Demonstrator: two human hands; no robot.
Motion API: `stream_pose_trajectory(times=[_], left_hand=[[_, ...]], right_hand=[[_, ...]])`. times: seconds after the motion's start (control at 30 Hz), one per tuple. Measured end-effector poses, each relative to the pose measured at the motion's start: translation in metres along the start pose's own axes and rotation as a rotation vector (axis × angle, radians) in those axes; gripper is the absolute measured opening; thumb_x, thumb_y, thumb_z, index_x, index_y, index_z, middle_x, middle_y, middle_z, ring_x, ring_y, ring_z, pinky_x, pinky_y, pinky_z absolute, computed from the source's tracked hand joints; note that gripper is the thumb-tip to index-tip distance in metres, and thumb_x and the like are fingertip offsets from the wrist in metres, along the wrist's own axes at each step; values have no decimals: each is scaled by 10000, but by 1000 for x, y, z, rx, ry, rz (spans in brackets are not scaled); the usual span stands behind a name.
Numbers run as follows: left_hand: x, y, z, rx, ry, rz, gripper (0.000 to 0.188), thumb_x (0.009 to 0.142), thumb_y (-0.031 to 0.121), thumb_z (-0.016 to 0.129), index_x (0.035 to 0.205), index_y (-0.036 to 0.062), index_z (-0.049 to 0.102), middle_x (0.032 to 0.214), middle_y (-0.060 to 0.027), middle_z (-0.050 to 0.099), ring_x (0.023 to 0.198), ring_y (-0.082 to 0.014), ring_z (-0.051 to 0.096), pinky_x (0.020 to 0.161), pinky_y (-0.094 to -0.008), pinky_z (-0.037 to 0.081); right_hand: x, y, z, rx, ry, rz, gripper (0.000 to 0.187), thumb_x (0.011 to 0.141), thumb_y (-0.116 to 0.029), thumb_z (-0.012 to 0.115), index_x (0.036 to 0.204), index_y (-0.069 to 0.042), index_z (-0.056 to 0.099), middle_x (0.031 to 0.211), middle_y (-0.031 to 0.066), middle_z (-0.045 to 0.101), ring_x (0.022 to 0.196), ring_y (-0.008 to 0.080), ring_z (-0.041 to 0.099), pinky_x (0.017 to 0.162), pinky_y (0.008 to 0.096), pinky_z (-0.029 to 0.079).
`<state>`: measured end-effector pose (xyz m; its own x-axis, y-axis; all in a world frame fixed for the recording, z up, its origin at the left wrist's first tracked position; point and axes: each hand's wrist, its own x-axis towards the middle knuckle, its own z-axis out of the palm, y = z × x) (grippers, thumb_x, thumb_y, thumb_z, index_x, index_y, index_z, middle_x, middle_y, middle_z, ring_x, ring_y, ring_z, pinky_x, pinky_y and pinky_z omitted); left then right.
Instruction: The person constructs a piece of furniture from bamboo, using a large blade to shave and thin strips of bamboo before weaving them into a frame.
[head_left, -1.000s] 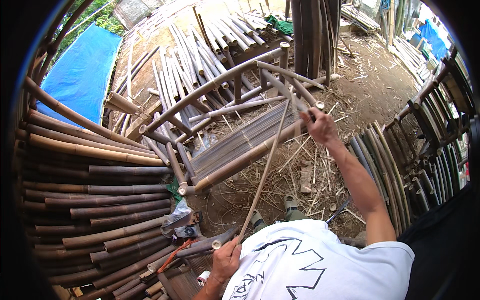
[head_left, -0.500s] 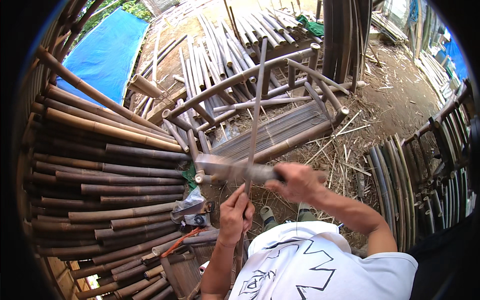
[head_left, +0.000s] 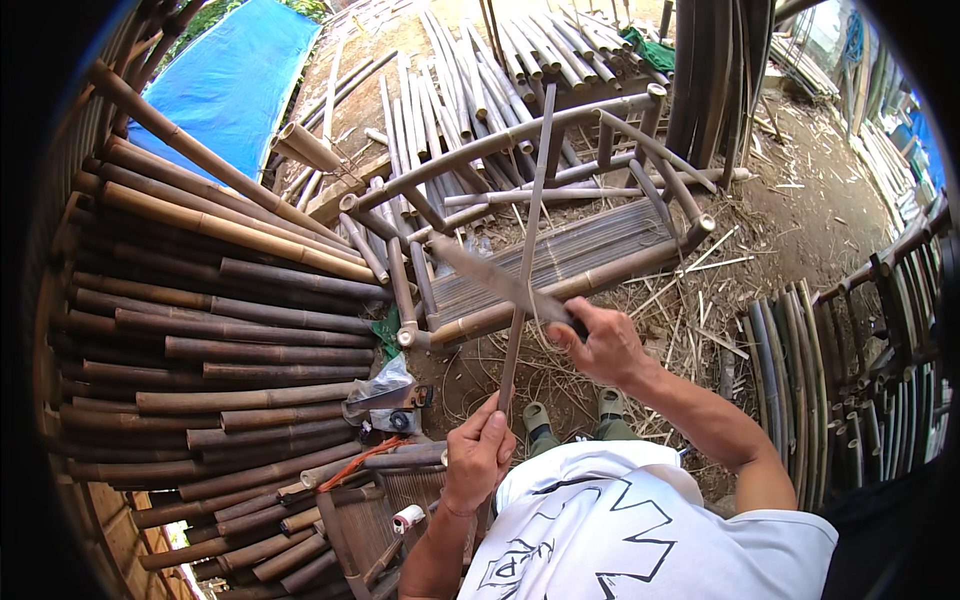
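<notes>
My left hand [head_left: 478, 458] is closed around the lower part of a long, narrow bamboo strip [head_left: 537, 200], which slants up and away from me. In my right hand [head_left: 606, 345] is a machete [head_left: 482, 272], gripped by its handle. Its wide blade, smeared by motion, crosses the strip some way above my left fingers, tip toward the upper left. Whether the edge bites into the strip I cannot tell. A thin pale curl hangs by the strip just under the blade. Past the strip stands a dark bamboo bench [head_left: 590, 255] with a slatted seat.
Dark bamboo poles [head_left: 250, 400] are stacked at my left, with a handsaw [head_left: 400, 397] near their ends. A can [head_left: 407, 518] sits by a slatted piece at lower left. Split lengths [head_left: 790, 390] lean at right. Shavings litter the ground [head_left: 800, 220]. A blue tarp [head_left: 225, 90] lies at far left.
The machete has gone farther up the strip, away from my left hand, and its tip has swung upward. My left hand is slightly lower, still holding the strip. The whole view has shifted a little.
</notes>
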<state>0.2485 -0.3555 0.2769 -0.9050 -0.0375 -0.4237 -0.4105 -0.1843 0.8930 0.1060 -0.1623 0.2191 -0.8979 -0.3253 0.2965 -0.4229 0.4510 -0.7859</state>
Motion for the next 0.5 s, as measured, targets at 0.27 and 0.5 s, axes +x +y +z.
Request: stream_pose_trajectory(times=[0.27, 0.5], left_hand=[[-38, -22, -14, -63, -62, -32, 404, 1035, 142, 467, 1410, -10, 468, 613, 25, 460, 446, -18, 347, 385, -182, 286], [-62, -36, -29, -47, -13, -103, 417, 1029, 138, 482, 1415, -20, 457, 614, 19, 474, 460, -27, 357, 405, -187, 291]], right_hand=[[31, 47, -28, -209, 42, 44, 635, 920, -686, 465, 834, -64, 563, 563, 54, 554, 451, 175, 568, 439, 373, 495], [25, 36, -26, -108, 60, 138, 689, 911, -711, 448, 862, -39, 598, 600, 96, 615, 522, 235, 628, 482, 412, 518]])
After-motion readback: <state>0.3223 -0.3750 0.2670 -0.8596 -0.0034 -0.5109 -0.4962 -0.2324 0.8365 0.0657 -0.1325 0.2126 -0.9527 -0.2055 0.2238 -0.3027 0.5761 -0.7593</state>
